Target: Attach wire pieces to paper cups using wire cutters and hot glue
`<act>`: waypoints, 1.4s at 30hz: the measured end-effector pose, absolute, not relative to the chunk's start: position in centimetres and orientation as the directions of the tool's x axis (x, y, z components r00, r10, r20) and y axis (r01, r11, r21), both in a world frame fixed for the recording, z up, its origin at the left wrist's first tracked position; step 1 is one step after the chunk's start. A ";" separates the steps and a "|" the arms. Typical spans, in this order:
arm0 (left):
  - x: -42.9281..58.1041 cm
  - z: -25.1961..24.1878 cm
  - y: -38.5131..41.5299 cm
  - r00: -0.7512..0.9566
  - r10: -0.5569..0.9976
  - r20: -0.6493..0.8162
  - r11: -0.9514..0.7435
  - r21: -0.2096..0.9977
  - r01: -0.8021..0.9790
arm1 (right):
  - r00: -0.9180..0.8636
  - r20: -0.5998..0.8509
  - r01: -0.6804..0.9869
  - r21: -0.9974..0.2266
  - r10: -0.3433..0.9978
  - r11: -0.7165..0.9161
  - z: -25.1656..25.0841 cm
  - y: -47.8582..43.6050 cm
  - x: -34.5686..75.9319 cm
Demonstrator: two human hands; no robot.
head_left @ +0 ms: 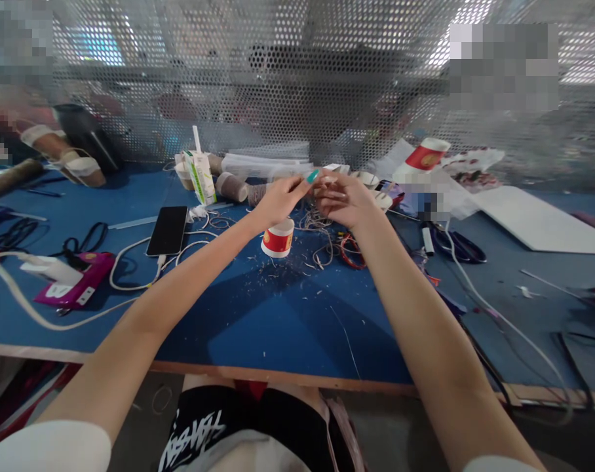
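Observation:
Both my arms reach out over a blue table (258, 321). My left hand (278, 198) is raised above a small red and white paper cup (278, 238), its thumb and forefinger pinched on something too small to name. My right hand (344, 196) meets it fingertip to fingertip, fingers curled and pinched on the same small thing. Under the hands lies a tangle of thin wires (322, 236) with a red wire loop (352, 252) beside it.
A black phone (168, 229) on a white charging cable lies at the left, near a drink carton (202, 176) with a straw and a pink card pack (76, 282). A tipped red cup (422, 157), black scissors (457, 244) and a white sheet (538, 223) lie right. Perforated metal screen (297, 78) behind. Another person's arm (56, 154) far left.

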State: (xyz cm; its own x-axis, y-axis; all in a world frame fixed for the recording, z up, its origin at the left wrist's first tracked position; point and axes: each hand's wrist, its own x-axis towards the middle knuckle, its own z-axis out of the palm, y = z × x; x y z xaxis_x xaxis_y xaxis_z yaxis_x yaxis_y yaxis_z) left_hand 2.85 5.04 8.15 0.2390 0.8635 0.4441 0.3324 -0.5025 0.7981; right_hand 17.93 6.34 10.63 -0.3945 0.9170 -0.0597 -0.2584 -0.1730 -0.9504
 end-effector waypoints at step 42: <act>2.2 6.5 6.4 0.096 0.904 0.418 -0.403 0.752 0.522 | -0.168 -0.094 -0.041 -0.994 0.981 -0.102 9.7 7.2 18.5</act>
